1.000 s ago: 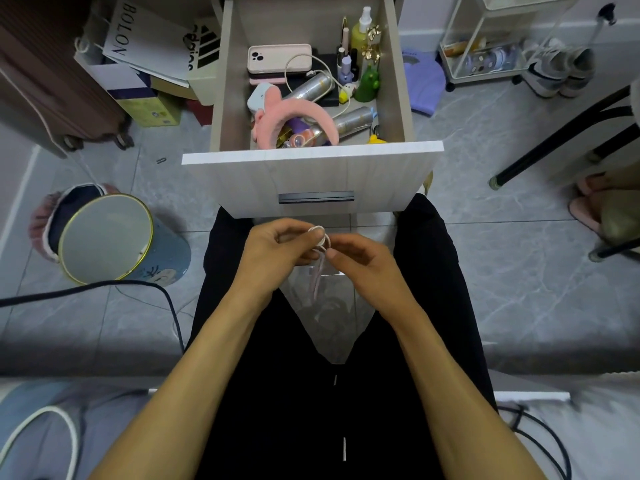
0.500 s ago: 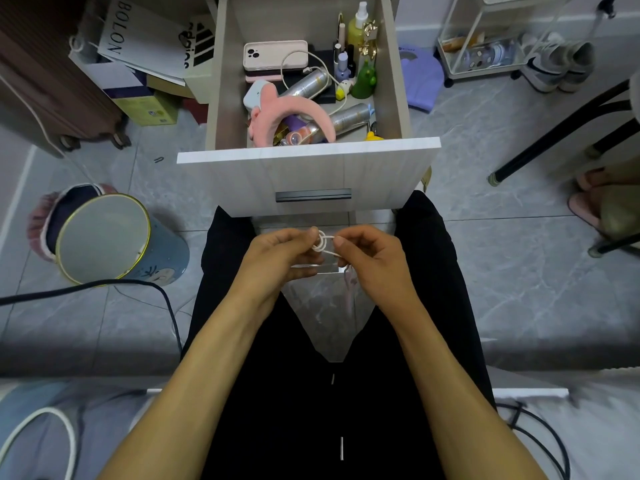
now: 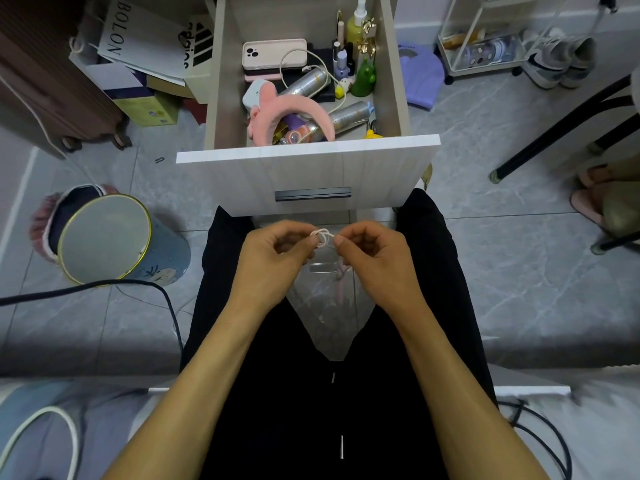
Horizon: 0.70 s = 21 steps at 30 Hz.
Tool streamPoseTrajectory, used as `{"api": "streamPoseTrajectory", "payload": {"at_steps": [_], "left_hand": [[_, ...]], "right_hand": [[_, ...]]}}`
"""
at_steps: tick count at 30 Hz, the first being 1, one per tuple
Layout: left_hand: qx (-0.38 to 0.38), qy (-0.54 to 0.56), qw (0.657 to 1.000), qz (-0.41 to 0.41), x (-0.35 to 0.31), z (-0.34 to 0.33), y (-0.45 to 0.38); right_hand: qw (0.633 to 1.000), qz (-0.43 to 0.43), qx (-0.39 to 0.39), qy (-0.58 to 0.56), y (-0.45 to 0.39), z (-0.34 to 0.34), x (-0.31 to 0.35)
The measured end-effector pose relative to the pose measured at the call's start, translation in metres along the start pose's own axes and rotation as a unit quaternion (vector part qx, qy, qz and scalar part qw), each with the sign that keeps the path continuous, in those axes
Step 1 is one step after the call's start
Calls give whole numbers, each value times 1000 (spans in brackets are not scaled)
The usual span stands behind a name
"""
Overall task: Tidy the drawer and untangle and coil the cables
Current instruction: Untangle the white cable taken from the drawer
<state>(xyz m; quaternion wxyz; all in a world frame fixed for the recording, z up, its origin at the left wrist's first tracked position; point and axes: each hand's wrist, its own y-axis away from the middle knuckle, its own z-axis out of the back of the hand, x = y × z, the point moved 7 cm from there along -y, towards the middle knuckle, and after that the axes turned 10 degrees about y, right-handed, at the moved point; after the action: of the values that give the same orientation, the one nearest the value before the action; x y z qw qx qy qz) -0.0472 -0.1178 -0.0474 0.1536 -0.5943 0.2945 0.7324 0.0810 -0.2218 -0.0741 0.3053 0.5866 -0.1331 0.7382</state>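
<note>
Your left hand (image 3: 277, 252) and right hand (image 3: 372, 252) each pinch the thin white cable (image 3: 323, 236), fingers curled. It forms small tangled loops between your fingertips, with the cluttered drawer (image 3: 308, 174) at twelve o'clock.

Cable (image 3: 323, 236) in my fingers: white. Drawer (image 3: 308, 174): pale wood-grain front, black handle; inside, pink headband (image 3: 294, 110), green bottle (image 3: 364, 77). My trousers (image 3: 277, 393): black.
</note>
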Motion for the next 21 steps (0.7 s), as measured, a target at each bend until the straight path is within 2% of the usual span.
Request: {"api": "streamPoseTrajectory", "payload": {"at_steps": [8,13,18,21], "left_hand": [[29,-91,993,-68,-10,-6,4],[-27,-116,990,-81,-10,-1,7],[-64,-183,968,-159,-10,3,13],[-67,-204,956,-203,-13,2,20]], "right_hand": [[1000,21,18,14,0,-5,7],[999,-1,35,3,-1,-5,1],[995,-22,96,-9,1,-13,-1],[995,-26,99,-5,3,-12,-1]]}}
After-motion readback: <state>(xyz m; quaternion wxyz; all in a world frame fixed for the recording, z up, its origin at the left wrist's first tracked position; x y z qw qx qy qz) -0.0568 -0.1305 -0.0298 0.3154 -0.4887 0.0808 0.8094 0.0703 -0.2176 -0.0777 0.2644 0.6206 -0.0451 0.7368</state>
